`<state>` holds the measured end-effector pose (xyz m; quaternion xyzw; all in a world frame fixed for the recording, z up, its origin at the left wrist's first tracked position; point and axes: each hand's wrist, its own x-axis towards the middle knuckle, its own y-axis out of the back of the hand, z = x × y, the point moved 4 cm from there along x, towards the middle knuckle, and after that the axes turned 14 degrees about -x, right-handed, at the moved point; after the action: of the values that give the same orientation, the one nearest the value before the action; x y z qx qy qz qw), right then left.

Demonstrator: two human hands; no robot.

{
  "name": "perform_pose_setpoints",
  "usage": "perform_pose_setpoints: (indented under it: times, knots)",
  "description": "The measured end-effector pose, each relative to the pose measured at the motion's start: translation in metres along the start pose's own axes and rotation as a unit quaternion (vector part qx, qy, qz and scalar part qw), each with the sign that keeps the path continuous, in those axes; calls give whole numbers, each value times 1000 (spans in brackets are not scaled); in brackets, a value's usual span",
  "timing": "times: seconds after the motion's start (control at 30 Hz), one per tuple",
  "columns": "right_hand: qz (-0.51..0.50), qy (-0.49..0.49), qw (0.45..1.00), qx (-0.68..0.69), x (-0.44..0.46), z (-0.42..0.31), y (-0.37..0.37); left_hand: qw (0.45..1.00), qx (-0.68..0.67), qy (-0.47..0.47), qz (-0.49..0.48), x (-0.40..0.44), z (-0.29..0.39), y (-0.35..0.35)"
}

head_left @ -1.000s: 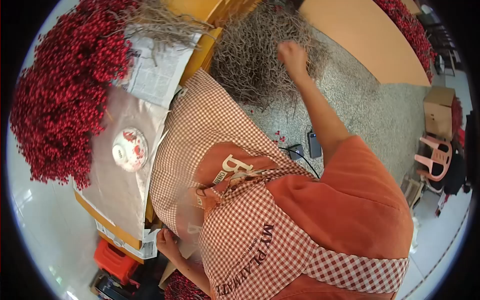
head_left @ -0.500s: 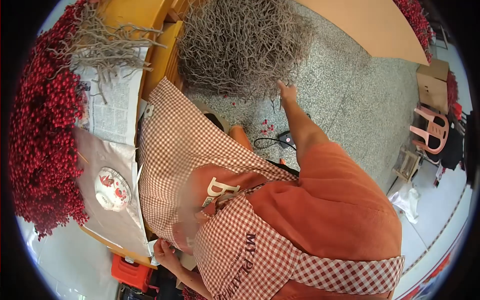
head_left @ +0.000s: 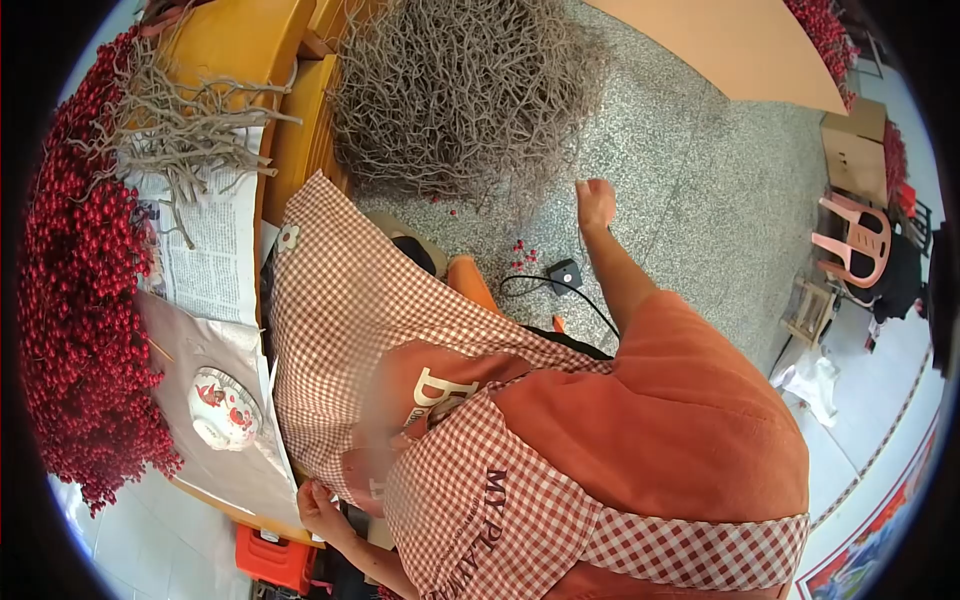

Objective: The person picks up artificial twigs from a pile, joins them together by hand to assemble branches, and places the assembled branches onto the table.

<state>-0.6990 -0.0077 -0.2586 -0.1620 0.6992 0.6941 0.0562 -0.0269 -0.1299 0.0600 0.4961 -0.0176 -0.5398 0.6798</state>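
Observation:
My right hand (head_left: 596,205) is out over the speckled floor, right of a big heap of dry grey twigs (head_left: 465,95) and apart from it. Its fingers are bent together; whatever is in them, if anything, is too small to make out. Down by the table's near edge, my left hand (head_left: 322,512) has its fingers pinched close beside my checked apron (head_left: 330,330). What it grips is not clear. Near it on the table's brown paper (head_left: 215,475) sits a white bowl-like dish with red patterns (head_left: 224,409).
Red berry stems (head_left: 85,300) line the table's far side. More grey twigs (head_left: 190,140) lie over newspaper (head_left: 215,270). On the floor are a small black box with a cord (head_left: 565,277) and scattered red berries (head_left: 523,257). A pink plastic chair (head_left: 858,240) stands right.
My right hand has moved away from the twig heap to the right and slightly down, its fingers drawn in. My left hand stays by the table edge. The view has shifted slightly.

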Motion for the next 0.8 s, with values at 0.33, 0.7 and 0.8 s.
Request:
perform_pose_setpoints:
  times: [0.33,0.7,0.8]
  knots:
    - [-91,97,991,8,36,-131,-33,1000,3,-22,12,-8,8,-2]
    - [26,-136,784,605,39,-46,60,999,14,-41,-9,18,0,-4]
    - [-27,7,860,509,85,-140,68,998,19,-50,-25,15,3,-6]
